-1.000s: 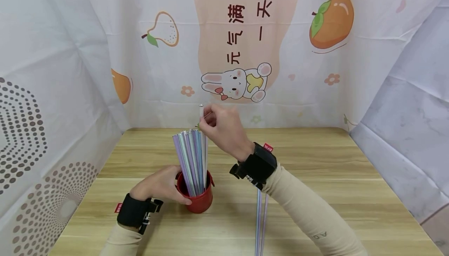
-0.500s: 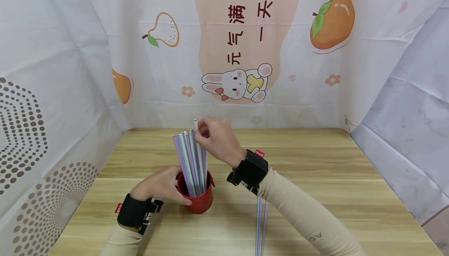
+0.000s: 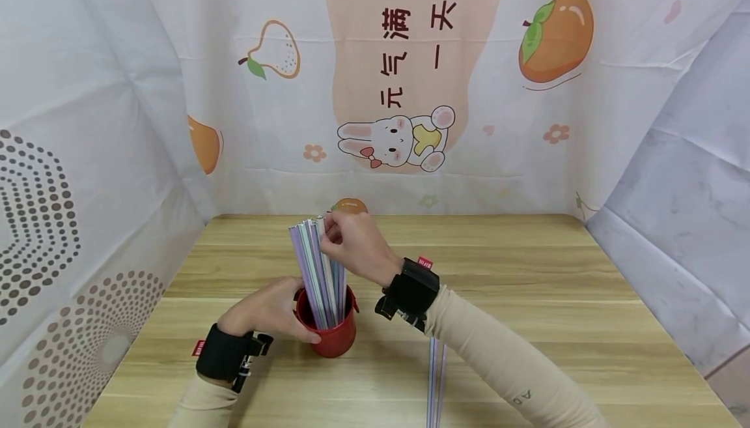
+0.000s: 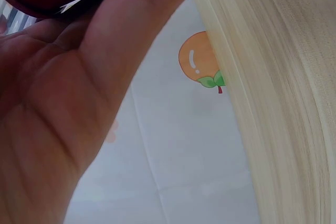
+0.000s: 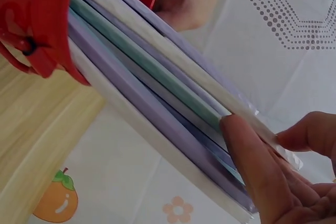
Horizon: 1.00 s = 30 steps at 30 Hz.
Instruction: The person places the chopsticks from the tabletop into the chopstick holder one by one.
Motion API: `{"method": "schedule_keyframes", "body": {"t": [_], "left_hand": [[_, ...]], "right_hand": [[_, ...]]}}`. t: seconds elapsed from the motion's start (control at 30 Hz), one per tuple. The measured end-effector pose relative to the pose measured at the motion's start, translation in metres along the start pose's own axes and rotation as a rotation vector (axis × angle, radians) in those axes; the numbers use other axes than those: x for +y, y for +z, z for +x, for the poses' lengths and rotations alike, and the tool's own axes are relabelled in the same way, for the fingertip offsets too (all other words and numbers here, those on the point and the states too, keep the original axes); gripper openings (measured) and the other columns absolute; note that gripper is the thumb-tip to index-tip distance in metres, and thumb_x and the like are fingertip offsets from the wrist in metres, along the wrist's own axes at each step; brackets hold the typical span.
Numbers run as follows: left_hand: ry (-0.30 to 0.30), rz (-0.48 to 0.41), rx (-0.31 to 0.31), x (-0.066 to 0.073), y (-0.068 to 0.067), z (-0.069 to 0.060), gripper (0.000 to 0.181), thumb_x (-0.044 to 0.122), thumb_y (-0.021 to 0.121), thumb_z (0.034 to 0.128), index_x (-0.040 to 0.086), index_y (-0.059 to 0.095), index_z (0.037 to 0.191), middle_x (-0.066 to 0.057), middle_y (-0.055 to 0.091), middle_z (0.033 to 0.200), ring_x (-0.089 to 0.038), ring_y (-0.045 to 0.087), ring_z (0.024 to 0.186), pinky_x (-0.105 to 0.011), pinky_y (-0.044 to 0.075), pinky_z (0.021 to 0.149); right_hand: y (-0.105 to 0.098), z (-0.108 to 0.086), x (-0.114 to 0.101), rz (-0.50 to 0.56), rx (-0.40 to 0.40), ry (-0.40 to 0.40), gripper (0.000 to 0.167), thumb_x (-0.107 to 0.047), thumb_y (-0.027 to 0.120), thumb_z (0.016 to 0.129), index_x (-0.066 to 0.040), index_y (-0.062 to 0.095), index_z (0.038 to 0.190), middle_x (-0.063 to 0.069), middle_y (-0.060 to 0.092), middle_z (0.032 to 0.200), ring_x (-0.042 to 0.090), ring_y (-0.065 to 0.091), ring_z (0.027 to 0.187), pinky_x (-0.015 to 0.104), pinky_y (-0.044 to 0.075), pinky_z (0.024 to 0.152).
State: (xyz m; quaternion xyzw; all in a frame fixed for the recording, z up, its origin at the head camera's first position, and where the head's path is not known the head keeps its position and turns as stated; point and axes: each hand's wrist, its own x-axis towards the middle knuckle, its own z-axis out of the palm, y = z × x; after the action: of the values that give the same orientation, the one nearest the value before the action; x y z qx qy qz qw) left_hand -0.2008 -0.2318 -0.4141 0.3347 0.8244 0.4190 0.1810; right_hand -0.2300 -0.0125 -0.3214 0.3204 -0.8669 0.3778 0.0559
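A small red bucket [image 3: 338,342] stands on the table, holding a bundle of long, thin straws [image 3: 305,265] in lilac, mint, blue and white. My left hand [image 3: 269,307] grips the bucket's left side, its thumb near the front rim; its other fingers are mostly hidden. Above the bucket, my right hand [image 3: 357,242] pinches a white straw [image 5: 205,80] near its top, between thumb and fingers. That straw's lower part stands among the others inside the bucket. In the right wrist view, clear film shows at the straw ends.
Several loose straws [image 3: 433,382] lie on the wooden table [image 3: 527,285] to the right, partly under my right forearm. A printed white curtain [image 3: 263,122] hangs behind the table. The bucket's handle [image 5: 18,59] shows in the right wrist view.
My right hand has moved down and slightly left, lowering the white straw into the bucket until its top is about level with the others. My left hand stays on the bucket.
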Motion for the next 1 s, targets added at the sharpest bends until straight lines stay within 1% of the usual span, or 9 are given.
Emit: {"method": "schedule_keyframes", "body": {"t": [0.17, 0.37, 0.7, 0.87, 1.0], "left_hand": [[0.004, -0.006, -0.004, 0.0007, -0.0001, 0.0003, 0.074, 0.031, 0.09, 0.0777, 0.014, 0.054, 0.14, 0.0, 0.07, 0.129, -0.012, 0.067, 0.113, -0.026, 0.055, 0.099], [-0.002, 0.019, 0.006, 0.0018, -0.0003, 0.0001, 0.071, 0.032, 0.091, 0.0767, 0.014, 0.057, 0.137, 0.001, 0.071, 0.125, -0.01, 0.068, 0.11, -0.027, 0.056, 0.097], [-0.006, 0.018, 0.001, 0.0008, 0.0001, -0.0001, 0.072, 0.033, 0.09, 0.0771, 0.015, 0.056, 0.138, 0.002, 0.07, 0.126, -0.01, 0.067, 0.111, -0.027, 0.056, 0.098], [-0.001, 0.01, -0.003, 0.0001, 0.0, 0.0002, 0.074, 0.032, 0.091, 0.0772, 0.015, 0.054, 0.139, 0.001, 0.07, 0.128, -0.011, 0.067, 0.113, -0.027, 0.055, 0.099], [0.012, 0.003, -0.002, 0.0003, -0.0004, 0.0008, 0.074, 0.031, 0.09, 0.0776, 0.015, 0.054, 0.14, 0.001, 0.07, 0.128, -0.012, 0.067, 0.113, -0.027, 0.055, 0.1]], "right_hand": [[0.004, -0.001, 0.0027, 0.001, -0.025, 0.018, 0.008, -0.007, 0.066, 0.094, -0.002, 0.068, 0.1, 0.008, 0.078, 0.091, 0.012, 0.072, 0.078, 0.016, 0.056, 0.065], [0.0075, -0.0023, 0.0042, 0.013, -0.029, 0.025, 0.008, -0.006, 0.067, 0.094, -0.001, 0.067, 0.1, 0.01, 0.078, 0.093, 0.014, 0.074, 0.08, 0.016, 0.057, 0.066], [0.0097, -0.0074, 0.002, 0.022, -0.056, 0.061, 0.007, -0.006, 0.066, 0.095, -0.001, 0.065, 0.099, 0.013, 0.078, 0.096, 0.018, 0.076, 0.083, 0.019, 0.06, 0.068], [0.0092, -0.0077, 0.0003, 0.002, -0.052, 0.082, 0.006, -0.006, 0.066, 0.096, -0.001, 0.066, 0.098, 0.012, 0.078, 0.093, 0.017, 0.075, 0.079, 0.018, 0.059, 0.065], [0.0075, -0.0078, -0.0005, -0.016, -0.054, 0.097, 0.011, -0.008, 0.065, 0.097, 0.0, 0.07, 0.102, 0.012, 0.078, 0.091, 0.015, 0.073, 0.075, 0.017, 0.057, 0.061]]}}
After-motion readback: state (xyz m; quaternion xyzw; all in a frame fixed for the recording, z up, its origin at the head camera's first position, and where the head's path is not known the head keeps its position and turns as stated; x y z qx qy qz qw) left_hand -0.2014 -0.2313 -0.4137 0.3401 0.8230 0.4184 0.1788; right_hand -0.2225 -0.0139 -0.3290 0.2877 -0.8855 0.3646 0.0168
